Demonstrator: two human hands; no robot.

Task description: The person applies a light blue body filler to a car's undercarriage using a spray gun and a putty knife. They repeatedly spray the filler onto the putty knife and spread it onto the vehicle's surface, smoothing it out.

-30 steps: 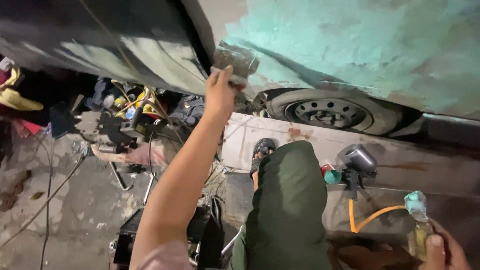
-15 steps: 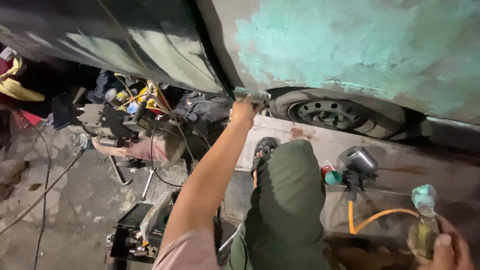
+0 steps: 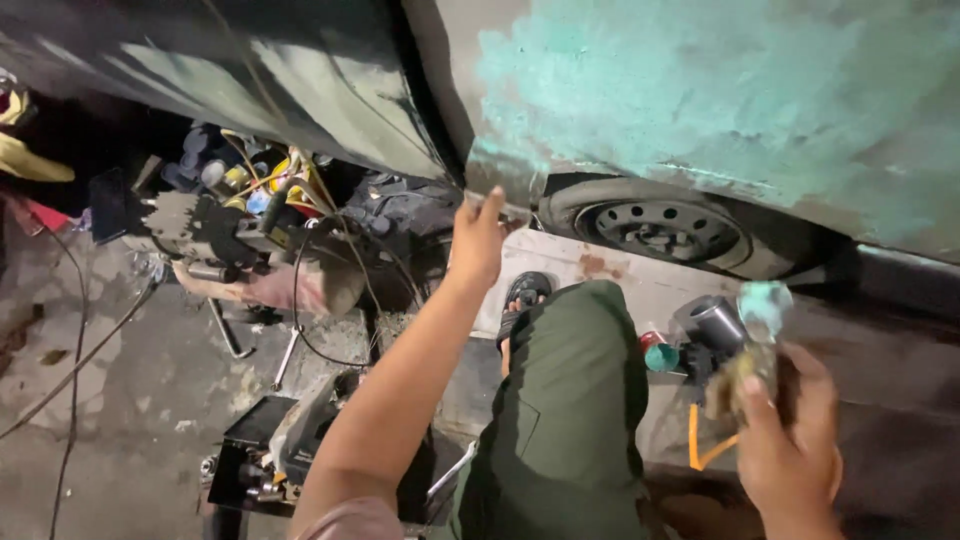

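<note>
Spreader (image 3: 505, 185) pinched in left hand (image 3: 478, 235) grip against panel (image 3: 700, 100); right hand (image 3: 790, 440) clasps putty-smeared tool (image 3: 750, 350).

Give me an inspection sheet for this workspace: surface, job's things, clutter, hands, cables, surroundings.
Surface: car panel coated in patchy green filler.
Job's things: spreader pressed at the panel's lower edge; smeared pad.
Clutter: tools piled on the floor, open toolbox.
Hands: left hand holds the spreader; right hand grips the pad.
Cables: black cable across the concrete; orange hose.
Surroundings: wheel, spray gun.
</note>
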